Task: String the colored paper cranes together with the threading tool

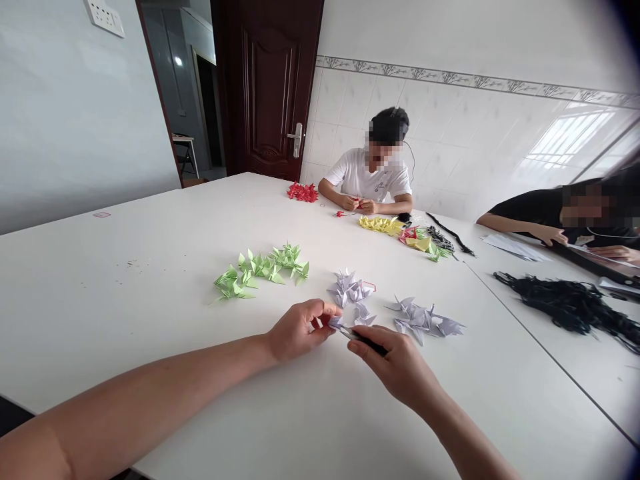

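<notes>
Between the thumb and fingers of my left hand [303,330] is a small lavender paper crane [336,322], partly hidden by the fingers. My right hand [395,360] is closed round a black-handled tool [369,341] with a slim metal blade. Its tip meets the crane; whether it goes into the paper I cannot tell. Just beyond my hands lie lavender cranes in a near pile [347,288] and another pile [425,319] to the right. Light green paper cranes [270,265] spread in a loose row beyond my left hand.
Across the white table [165,267], a person in a white shirt [373,170] handles something red near red cranes [303,192] and yellow cranes [381,225]. Black cords [565,300] lie at right, near a person in black [530,210] with paper sheets [515,247]. Scraps [133,263] dot the left.
</notes>
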Tool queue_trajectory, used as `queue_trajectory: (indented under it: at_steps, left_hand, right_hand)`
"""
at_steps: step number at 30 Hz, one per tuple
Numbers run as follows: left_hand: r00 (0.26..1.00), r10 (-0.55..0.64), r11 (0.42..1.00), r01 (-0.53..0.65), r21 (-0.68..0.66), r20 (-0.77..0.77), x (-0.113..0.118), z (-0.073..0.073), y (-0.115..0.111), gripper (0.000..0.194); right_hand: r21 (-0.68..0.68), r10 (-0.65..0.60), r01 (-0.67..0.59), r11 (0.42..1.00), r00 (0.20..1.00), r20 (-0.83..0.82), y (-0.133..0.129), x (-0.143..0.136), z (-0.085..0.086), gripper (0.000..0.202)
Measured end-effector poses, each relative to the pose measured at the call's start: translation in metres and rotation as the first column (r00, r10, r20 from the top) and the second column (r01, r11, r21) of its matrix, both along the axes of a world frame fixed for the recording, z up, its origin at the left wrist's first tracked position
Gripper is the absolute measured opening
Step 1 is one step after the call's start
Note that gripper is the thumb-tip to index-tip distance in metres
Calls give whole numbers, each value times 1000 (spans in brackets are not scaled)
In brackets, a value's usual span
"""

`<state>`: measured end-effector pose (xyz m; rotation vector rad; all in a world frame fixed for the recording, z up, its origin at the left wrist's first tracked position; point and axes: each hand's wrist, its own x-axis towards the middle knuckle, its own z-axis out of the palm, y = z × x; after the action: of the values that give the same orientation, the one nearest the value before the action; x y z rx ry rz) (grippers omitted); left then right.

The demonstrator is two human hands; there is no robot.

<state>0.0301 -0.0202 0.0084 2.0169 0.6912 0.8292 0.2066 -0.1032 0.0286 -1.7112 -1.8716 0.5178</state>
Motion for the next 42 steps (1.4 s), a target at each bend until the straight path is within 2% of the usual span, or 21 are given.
queue_trajectory:
  at_steps: [5,13,22,42]
  left_hand:
    - [1000,-24,999,25,48,-15,0,1,1,16]
    - [999,-36,996,36,80,-10,1,-3,4,15]
    - [998,-55,997,56,53,-19,0,-4,3,12]
    - [998,-58,998,59,16,-33,0,-1,1,12]
  right_hand:
    - [-15,-19,19,1000,999,-40,1,0,-1,26]
    - [-166,-12,-16,986,986,-166,-1,2,7,32]
    - [-42,-27,23,999,995,-99,2,-1,-5,26]
    - [-38,-30,27,999,998,-61,2,0,-4,24]
